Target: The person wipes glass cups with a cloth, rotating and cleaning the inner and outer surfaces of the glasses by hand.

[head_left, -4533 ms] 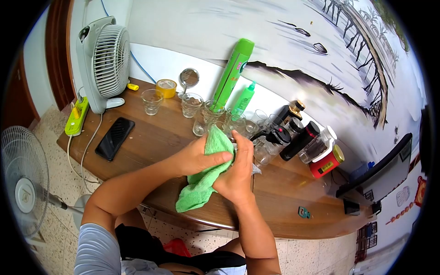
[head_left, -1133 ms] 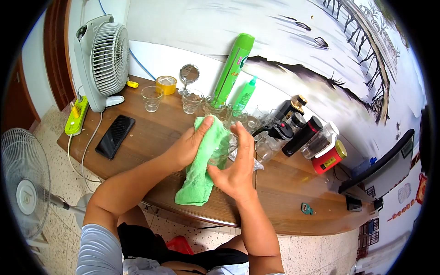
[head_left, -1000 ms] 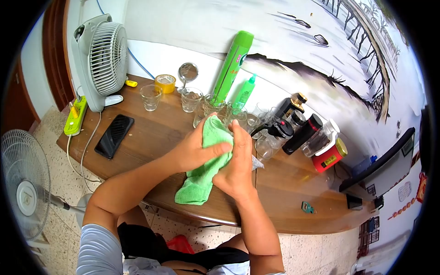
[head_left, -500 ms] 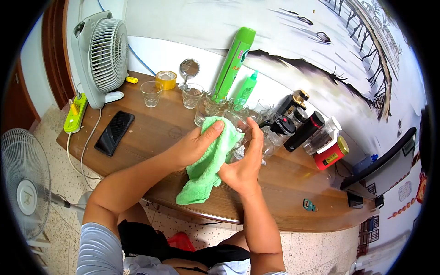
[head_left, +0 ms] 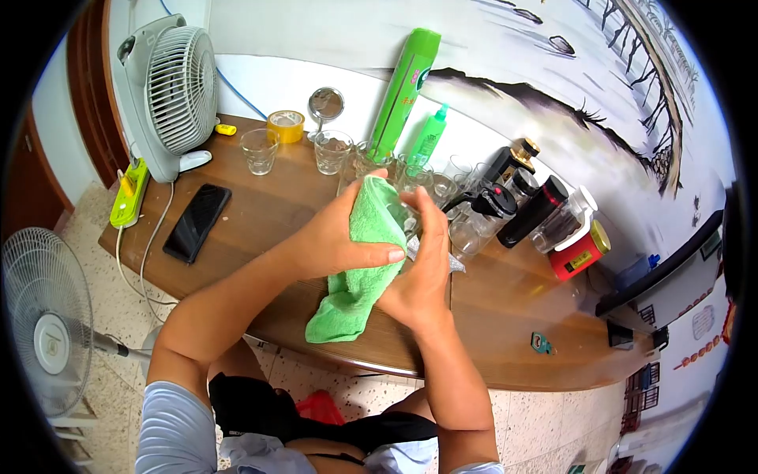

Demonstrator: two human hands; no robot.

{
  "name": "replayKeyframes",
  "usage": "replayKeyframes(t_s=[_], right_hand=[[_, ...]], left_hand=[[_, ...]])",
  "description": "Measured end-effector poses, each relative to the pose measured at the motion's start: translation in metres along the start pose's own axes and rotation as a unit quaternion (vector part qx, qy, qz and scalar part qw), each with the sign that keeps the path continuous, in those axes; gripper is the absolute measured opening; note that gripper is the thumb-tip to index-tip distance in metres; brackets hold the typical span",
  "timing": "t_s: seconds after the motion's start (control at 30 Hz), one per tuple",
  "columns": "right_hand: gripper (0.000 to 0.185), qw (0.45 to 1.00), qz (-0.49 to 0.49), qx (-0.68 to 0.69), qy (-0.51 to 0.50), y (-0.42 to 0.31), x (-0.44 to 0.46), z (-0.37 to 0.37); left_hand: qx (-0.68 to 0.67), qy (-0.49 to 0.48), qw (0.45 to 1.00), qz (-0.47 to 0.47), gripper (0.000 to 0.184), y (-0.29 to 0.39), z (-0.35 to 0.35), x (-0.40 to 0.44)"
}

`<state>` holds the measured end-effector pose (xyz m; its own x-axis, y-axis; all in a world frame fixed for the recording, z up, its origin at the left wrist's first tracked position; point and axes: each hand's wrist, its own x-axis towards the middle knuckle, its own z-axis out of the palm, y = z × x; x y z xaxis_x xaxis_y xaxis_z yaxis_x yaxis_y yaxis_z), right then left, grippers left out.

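A green towel is gripped by my left hand, whose thumb presses across the cloth; the towel's loose end hangs toward the table's front edge. On the other side, my right hand is curled around a clear glass, fingers at its far side. The towel covers much of this glass, so its full shape is hidden. Behind my hands stand several clear glasses, among them one glass near the mirror and another glass farther left.
On the wooden table lie a black phone and yellow tape. A green spray can and green bottle stand behind. Rightward are a black-lidded pot and red canister. A fan stands left.
My left thumb has moved down and right across the towel, and the fingers now lie farther behind it. The towel has wrapped higher over the glass. The view has shifted slightly.
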<state>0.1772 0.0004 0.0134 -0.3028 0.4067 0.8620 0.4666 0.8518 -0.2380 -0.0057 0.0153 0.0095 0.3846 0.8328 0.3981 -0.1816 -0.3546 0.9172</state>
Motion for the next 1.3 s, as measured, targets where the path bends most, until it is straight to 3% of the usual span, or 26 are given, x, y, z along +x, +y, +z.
replayKeyframes(t_s=[0.1,0.27,0.3,0.4,0.43,0.57,0.8,0.83,1.03,1.13,1.17,1.3], right_hand=[[0.117,1.0,0.025,-0.011,0.01,0.002,-0.001,0.0],[0.115,0.995,0.079,-0.035,0.039,0.005,-0.001,-0.003],[0.112,0.989,0.13,0.036,0.054,0.01,-0.004,0.002],[0.111,0.967,0.179,0.168,0.072,0.018,-0.003,0.002],[0.109,0.959,0.184,0.203,0.067,0.017,-0.003,0.001],[0.106,0.973,0.13,0.187,0.03,0.016,-0.005,0.005],[0.111,0.994,0.038,0.069,-0.07,0.003,0.002,0.0],[0.112,0.996,0.024,0.063,-0.059,0.005,0.003,0.0],[0.109,0.986,0.068,0.149,-0.043,0.002,0.002,0.001],[0.115,0.971,0.131,0.193,-0.048,0.003,0.001,0.001],[0.116,0.977,0.115,0.171,-0.062,0.006,0.001,-0.002],[0.106,0.998,0.042,0.034,-0.021,0.005,0.001,0.001]], left_hand=[[-0.001,-0.026,1.0,-0.014,0.102,0.003,0.002,0.001],[-0.037,-0.078,0.994,-0.071,0.068,-0.003,0.001,0.001],[-0.046,-0.094,0.99,-0.095,0.062,-0.006,0.001,0.001],[-0.175,-0.037,0.974,-0.139,0.067,-0.009,0.007,0.001],[-0.162,-0.011,0.975,-0.154,0.078,-0.004,0.01,0.0],[-0.304,0.051,0.938,-0.156,0.075,-0.011,0.004,0.004],[-0.421,-0.016,0.898,-0.125,0.08,-0.015,-0.016,0.008],[-0.391,0.005,0.911,-0.128,0.084,-0.004,-0.009,0.008],[-0.424,-0.095,0.889,-0.144,0.088,-0.011,-0.012,0.002],[-0.338,-0.052,0.923,-0.176,0.089,-0.006,-0.004,-0.003],[-0.359,-0.062,0.917,-0.161,0.08,-0.003,-0.002,-0.004],[-0.199,-0.029,0.973,-0.113,0.059,-0.009,0.005,0.003]])
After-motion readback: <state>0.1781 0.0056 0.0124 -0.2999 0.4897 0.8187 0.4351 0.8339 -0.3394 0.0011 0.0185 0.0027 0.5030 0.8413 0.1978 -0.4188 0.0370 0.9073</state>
